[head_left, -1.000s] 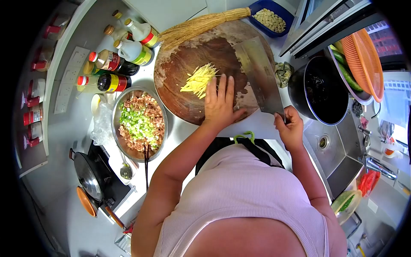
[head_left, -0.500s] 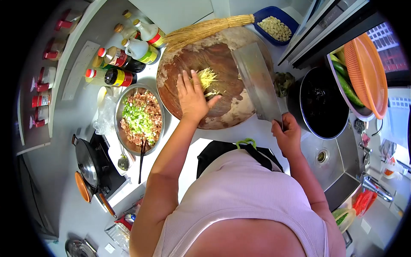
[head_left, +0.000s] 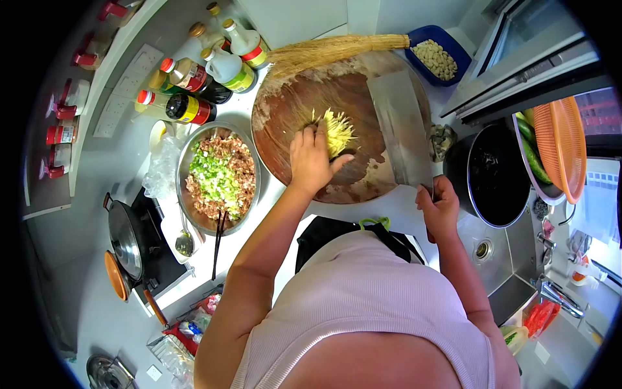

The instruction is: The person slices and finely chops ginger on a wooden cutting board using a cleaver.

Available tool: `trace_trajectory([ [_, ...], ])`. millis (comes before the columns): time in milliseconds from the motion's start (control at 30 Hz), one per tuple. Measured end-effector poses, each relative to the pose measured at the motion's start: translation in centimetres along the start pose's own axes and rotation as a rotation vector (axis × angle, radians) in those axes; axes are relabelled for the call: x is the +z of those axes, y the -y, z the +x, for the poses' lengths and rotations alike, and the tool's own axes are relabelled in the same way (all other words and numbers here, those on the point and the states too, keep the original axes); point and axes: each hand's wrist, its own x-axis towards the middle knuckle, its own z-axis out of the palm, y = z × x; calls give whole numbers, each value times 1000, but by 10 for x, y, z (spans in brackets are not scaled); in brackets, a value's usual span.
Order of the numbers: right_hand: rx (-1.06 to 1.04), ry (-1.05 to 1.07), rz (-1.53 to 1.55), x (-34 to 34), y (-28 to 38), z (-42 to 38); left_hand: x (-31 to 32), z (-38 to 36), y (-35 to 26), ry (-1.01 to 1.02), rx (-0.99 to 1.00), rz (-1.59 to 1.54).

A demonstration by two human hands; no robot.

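Observation:
A small heap of pale yellow shreds (head_left: 339,133), possibly ginger, lies on the round wooden chopping board (head_left: 278,110). My left hand (head_left: 312,159) rests against the heap's left side, fingers bent over its edge and thumb stretched away to the right. The hand hides part of the heap. My right hand (head_left: 442,206) is closed around the handle of a broad cleaver (head_left: 400,126). Its blade lies flat over the board's right side, pointing away from me.
Left of the board stands a steel bowl (head_left: 254,188) with minced meat and chopped scallion, chopsticks (head_left: 218,249) on its rim. Sauce bottles (head_left: 194,74) crowd behind it. A straw brush (head_left: 330,53) and blue basket (head_left: 447,76) sit at the back; a dark pot (head_left: 499,175) stands right.
My left hand has drawn its spread fingers in against the shreds, which are now more bunched together. The cleaver stays in my right hand. The whole view has shifted slightly.

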Motion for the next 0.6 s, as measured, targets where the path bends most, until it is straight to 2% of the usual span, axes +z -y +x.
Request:
trace_trajectory([
  [133,-41,8,-29,8,6,1,1,19,17,-85,-95,-157],
  [233,-74,-35,-31,17,10,3,17,37,35,-170,-22,-283],
  [433,-256,-72,-744,19,41,17,23,33,27,-134,84,-513],
  [467,-224,-40,-791,21,46,20,20,34,29,-128,87,-528],
  [600,-348,35,-949,27,54,37,12,41,42,-139,91,-552],
])
